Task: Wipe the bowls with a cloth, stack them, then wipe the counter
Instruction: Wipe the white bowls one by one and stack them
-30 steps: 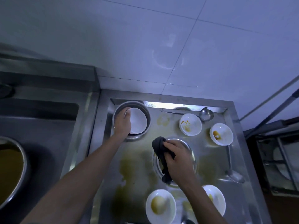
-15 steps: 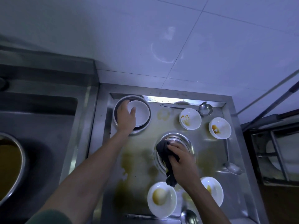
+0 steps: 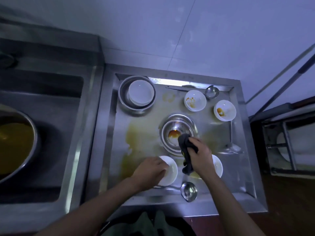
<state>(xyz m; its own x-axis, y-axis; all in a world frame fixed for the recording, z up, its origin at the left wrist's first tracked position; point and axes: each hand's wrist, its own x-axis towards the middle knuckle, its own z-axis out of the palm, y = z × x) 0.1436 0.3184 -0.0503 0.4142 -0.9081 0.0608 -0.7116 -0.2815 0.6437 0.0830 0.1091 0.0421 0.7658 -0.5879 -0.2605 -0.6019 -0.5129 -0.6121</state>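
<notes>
On the stained steel surface [image 3: 141, 133], left hand [image 3: 150, 171] gripping the rim of a near white bowl [image 3: 170, 171], right hand [image 3: 199, 154] clutching a dark cloth [image 3: 185, 147] at the metal bowl [image 3: 177, 132], clean stacked bowls [image 3: 140, 92] in a pan far left, two dirty bowls [image 3: 194, 100] far right

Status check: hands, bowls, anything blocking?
Left hand on near white bowl. Right hand grips dark cloth over steel bowl. Clean stack back left. Ladle beside near bowl.
</notes>
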